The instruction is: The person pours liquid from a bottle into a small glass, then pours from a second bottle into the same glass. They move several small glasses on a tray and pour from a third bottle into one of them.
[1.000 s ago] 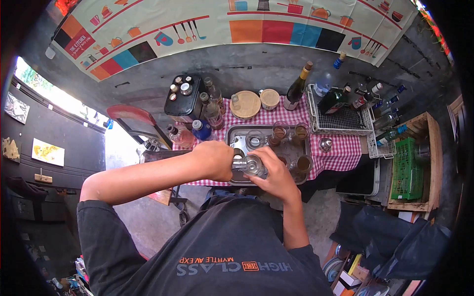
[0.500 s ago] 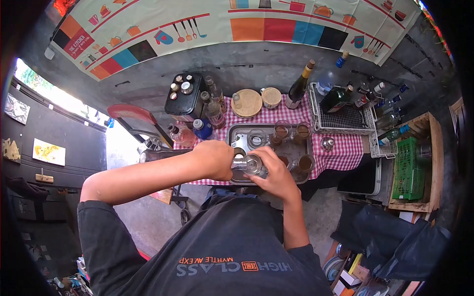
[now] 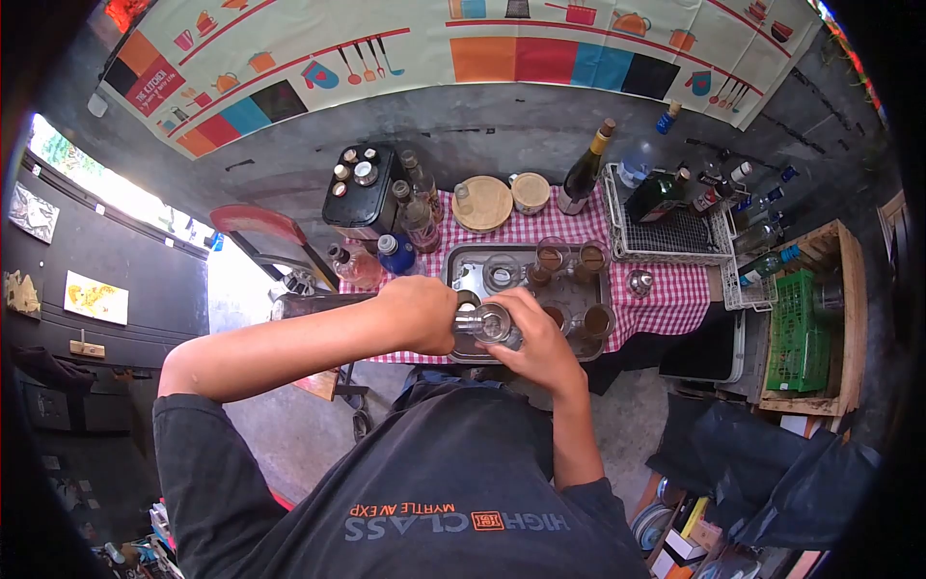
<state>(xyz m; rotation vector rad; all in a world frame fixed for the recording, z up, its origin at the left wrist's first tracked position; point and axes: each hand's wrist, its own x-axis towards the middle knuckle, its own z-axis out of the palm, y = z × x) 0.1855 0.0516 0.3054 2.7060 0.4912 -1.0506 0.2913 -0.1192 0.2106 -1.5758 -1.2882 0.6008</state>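
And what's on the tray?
On the tray: a clear glass at the back, brownish glasses toward the right. The left hand and right hand hide part of its front; anything beneath can't be seen.

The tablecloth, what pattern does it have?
Pink-and-white checks; the tablecloth shows best in the head view.

The cloth is checked pink and white, the held glass clear, the tray at the near edge of the bench grey, the tray's drinks brown, and the rack at the bench's far-right corner white.
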